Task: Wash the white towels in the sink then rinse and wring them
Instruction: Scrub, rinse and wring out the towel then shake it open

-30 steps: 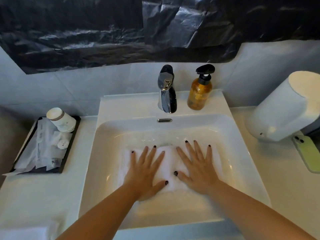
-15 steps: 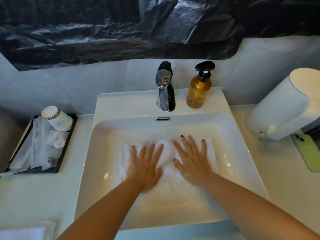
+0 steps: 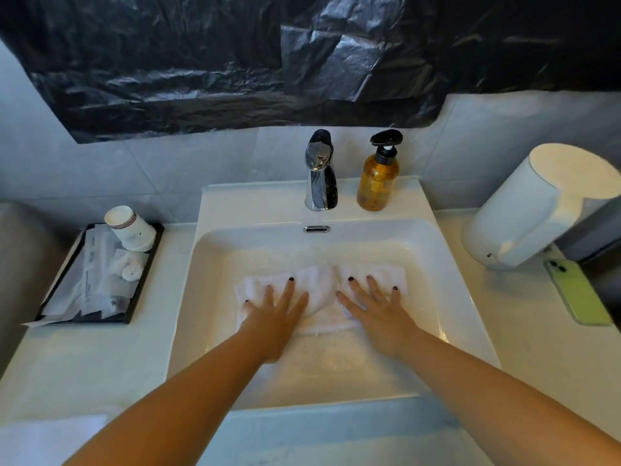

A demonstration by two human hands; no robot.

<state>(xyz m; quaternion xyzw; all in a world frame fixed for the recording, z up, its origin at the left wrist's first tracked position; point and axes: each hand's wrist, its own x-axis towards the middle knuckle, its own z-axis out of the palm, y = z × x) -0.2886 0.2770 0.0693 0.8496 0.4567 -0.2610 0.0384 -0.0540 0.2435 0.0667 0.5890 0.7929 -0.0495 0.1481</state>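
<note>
Water lies shallow in the sink (image 3: 447, 250), where the white towel (image 3: 319, 284) sits flat under both palms. The left hand (image 3: 274, 311) and right hand (image 3: 378, 309) press it with straight, spread fingers, gripping nothing, probably to soak and scrub it. A hump of cloth rises between them; beyond them stand the faucet (image 3: 320, 173) and soap bottle (image 3: 378, 176).

Towel (image 3: 321, 287) in sink (image 3: 447, 264), faucet (image 3: 319, 176) behind.
</note>
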